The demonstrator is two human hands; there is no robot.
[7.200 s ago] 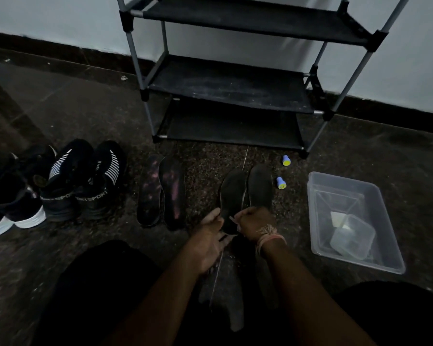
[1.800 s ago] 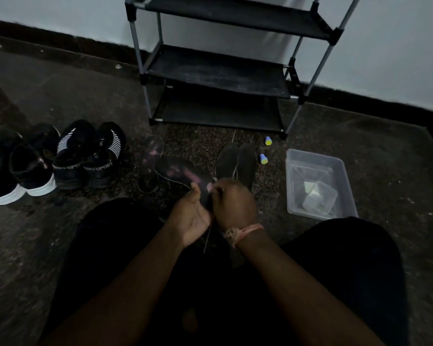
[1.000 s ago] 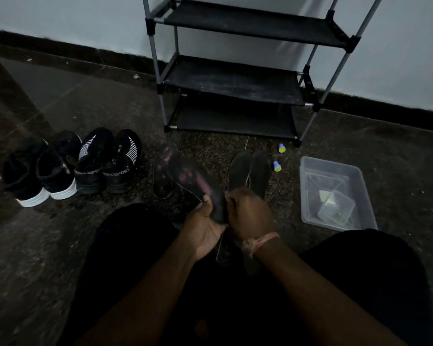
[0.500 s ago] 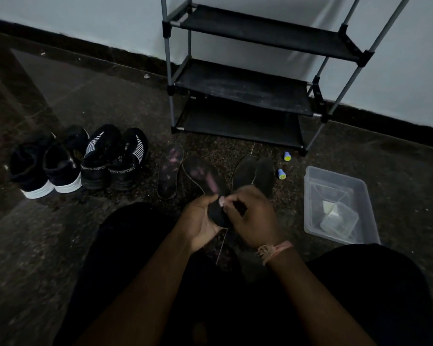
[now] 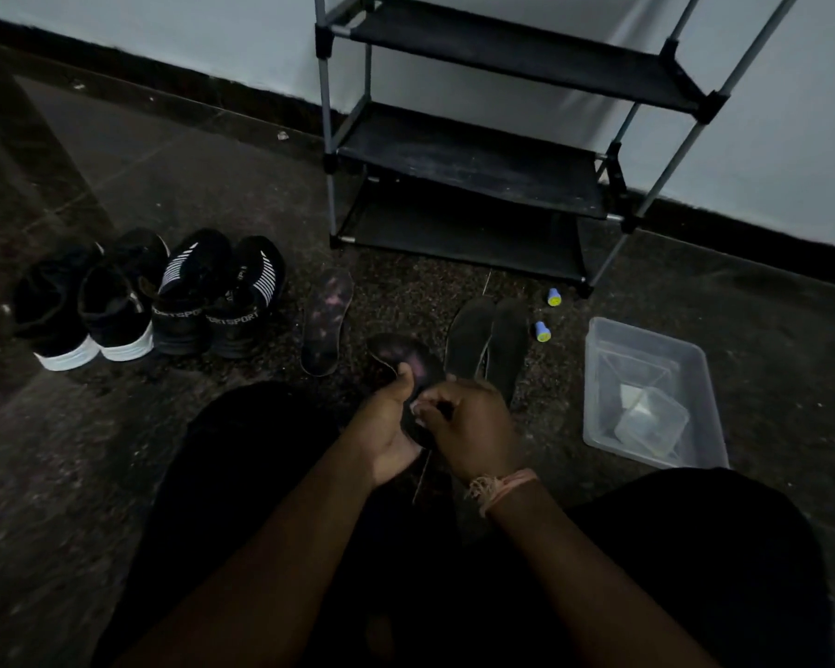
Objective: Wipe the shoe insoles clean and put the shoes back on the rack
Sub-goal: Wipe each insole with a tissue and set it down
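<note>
My left hand (image 5: 387, 429) grips a dark insole with pink blotches (image 5: 408, 359) at its heel end, thumb on top. My right hand (image 5: 471, 429) has its fingers curled against the same insole; whether a cloth is under them is too dark to tell. A matching blotched insole (image 5: 326, 320) lies flat on the floor to the left. Two plain dark insoles (image 5: 485, 342) lie side by side to the right. The black shoe rack (image 5: 468, 156) stands against the wall, its shelves bare.
Two pairs of black shoes sit on the floor at left: striped ones (image 5: 218, 294) and white-soled ones (image 5: 88, 306). A clear plastic tub (image 5: 647, 392) with a small container inside is at right. Two small blue-and-yellow caps (image 5: 543, 330) lie near the rack's foot.
The blotched insole came off the floor into my hands about two seconds ago. Since then my right hand has shifted over its heel end while my head turned slightly.
</note>
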